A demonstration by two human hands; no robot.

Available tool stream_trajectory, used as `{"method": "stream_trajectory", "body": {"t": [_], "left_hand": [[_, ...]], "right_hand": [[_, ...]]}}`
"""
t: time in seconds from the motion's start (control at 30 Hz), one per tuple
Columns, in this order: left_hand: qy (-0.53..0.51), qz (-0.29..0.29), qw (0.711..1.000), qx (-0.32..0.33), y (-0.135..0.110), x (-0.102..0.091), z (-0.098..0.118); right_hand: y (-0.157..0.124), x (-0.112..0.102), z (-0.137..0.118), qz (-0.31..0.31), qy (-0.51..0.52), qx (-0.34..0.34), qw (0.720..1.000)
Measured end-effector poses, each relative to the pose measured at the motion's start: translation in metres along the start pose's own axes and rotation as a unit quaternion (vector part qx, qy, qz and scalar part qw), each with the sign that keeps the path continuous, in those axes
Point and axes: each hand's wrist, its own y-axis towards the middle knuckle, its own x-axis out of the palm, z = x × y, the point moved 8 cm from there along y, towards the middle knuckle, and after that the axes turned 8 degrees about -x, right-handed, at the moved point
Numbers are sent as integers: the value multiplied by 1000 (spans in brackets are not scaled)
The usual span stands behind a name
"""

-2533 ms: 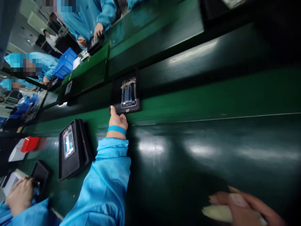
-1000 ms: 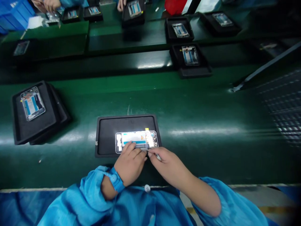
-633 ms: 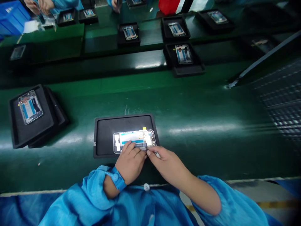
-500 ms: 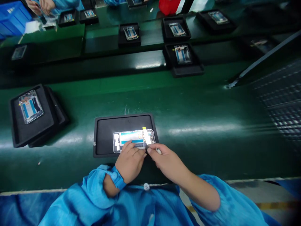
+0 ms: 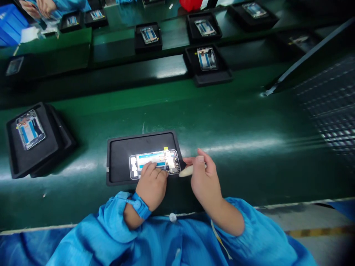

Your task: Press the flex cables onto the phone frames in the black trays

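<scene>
An opened phone (image 5: 151,157), with a silver frame, blue strips and a yellow tab, lies in a black tray (image 5: 119,148). My left hand (image 5: 152,184) rests over the phone's near edge, fingers laid on its surface, a blue band round the wrist. Just right of the tray, my right hand (image 5: 205,177) grips a cream-coloured pointed stick (image 5: 186,171) between thumb and fingers. The stick's tip points at the phone's lower right corner; whether it touches is unclear.
At left, stacked black trays (image 5: 52,147) carry another opened phone (image 5: 30,129). Several trays with phones line the far side, including a near one (image 5: 215,78). A grey bar (image 5: 305,61) slopes at right. A co-worker's hands (image 5: 41,7) are at upper left, beside a blue bin (image 5: 11,26).
My right hand has moved right, off the phone, and turned so the cream stick shows. My left hand has stayed on the phone. The view has shifted slightly.
</scene>
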Motion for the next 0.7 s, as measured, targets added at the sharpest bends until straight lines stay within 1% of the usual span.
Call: {"method": "stream_trajectory", "body": {"t": [0.07,0.13,0.27,0.4,0.57,0.7], "left_hand": [[10,-24,1000,3,1,3,1],[23,-40,999,7,2,4,1],[41,-54,998,11,3,7,2],[36,-57,998,10,4,7,2],[13,-76,997,1,5,9,1],[7,-101,995,-1,7,11,2]], "right_hand": [[-1,3,0,7,7,-61,998],[-3,7,4,4,25,-104,994],[-6,10,12,-2,26,-160,987],[-11,8,6,8,-2,-222,975],[-16,9,-5,-5,-13,-284,959],[-17,10,-8,-8,-10,-299,954]]}}
